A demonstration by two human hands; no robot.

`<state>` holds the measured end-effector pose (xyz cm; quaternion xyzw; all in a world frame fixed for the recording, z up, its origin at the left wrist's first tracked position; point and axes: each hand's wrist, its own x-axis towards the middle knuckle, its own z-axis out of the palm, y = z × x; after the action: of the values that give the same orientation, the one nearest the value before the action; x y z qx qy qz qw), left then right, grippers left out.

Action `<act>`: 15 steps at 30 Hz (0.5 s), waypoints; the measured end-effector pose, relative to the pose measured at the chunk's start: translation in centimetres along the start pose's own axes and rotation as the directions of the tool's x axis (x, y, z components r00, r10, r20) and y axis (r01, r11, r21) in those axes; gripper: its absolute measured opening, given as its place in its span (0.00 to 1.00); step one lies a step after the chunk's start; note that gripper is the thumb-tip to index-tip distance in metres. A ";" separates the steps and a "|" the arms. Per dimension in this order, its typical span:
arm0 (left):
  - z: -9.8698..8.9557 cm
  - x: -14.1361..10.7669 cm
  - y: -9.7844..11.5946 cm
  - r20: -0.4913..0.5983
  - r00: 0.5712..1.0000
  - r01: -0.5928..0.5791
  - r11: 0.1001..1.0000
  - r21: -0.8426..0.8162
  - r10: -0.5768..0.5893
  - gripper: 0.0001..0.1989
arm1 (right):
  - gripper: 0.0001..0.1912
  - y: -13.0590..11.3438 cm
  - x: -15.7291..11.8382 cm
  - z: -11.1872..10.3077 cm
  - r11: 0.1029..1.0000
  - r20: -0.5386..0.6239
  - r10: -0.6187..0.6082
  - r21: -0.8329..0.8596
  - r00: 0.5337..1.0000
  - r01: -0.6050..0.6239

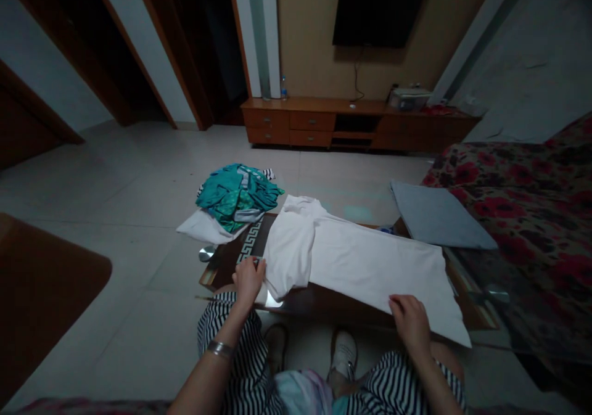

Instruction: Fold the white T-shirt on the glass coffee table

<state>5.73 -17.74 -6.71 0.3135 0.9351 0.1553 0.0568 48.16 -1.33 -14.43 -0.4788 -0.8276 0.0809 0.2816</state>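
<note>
A white garment (365,258) lies across the glass-topped coffee table (291,307). Its right part is long and flat like a trouser leg, while the left part is bunched and folded over. At the garment's left edge, my left hand (250,277) has its fingers closed on the cloth. My right hand (411,319) pinches the near edge, toward the right end. To the far left of the garment, a heap of green and teal clothes (235,193) rests with a white cloth (206,227) under it, partly past the table's edge.
A folded grey cloth (441,214) sits at the table's right end, by a sofa with a floral cover (522,187). A brown rounded furniture edge (55,279) stands at the left. Across the tiled floor (152,187) is a low wooden cabinet (312,122) under a television (379,8).
</note>
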 end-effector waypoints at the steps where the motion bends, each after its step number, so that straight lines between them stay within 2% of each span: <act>1: 0.2 -0.1 0.1 0.044 0.999 -0.013 1.000 0.006 0.013 0.20 | 0.26 0.0 -0.1 0.5 1.000 0.006 0.002 -0.010 1.000 -0.002; 3: 0.7 -0.2 0.7 0.084 0.996 -0.040 0.999 0.029 0.038 0.20 | 0.27 0.4 -0.5 0.9 1.000 0.021 -0.001 -0.017 1.000 0.001; 5: 1.0 0.0 0.9 0.099 0.994 -0.051 0.998 0.024 0.048 0.15 | 0.28 0.9 -0.9 0.8 1.000 0.057 -0.020 0.001 0.998 0.020; 7: 1.0 0.9 0.5 0.106 0.994 -0.015 0.997 -0.070 0.023 0.10 | 0.27 1.5 -1.2 0.5 0.999 0.089 -0.035 0.029 0.995 0.032; 10: 0.5 3.6 -1.3 0.071 0.996 0.068 0.968 -0.241 -0.052 0.09 | 0.25 1.9 -1.3 0.1 0.997 0.112 -0.025 0.069 0.993 0.017; 15: -0.3 8.9 -3.9 -0.027 0.993 0.106 0.953 -0.284 -0.118 0.15 | 0.23 1.7 -1.1 0.2 0.992 0.112 0.022 0.124 0.993 -0.036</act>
<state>-3.66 -15.40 -7.78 0.2452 0.9207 0.2904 0.0891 49.81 -1.34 -15.70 -0.4669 -0.8281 0.1633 0.2637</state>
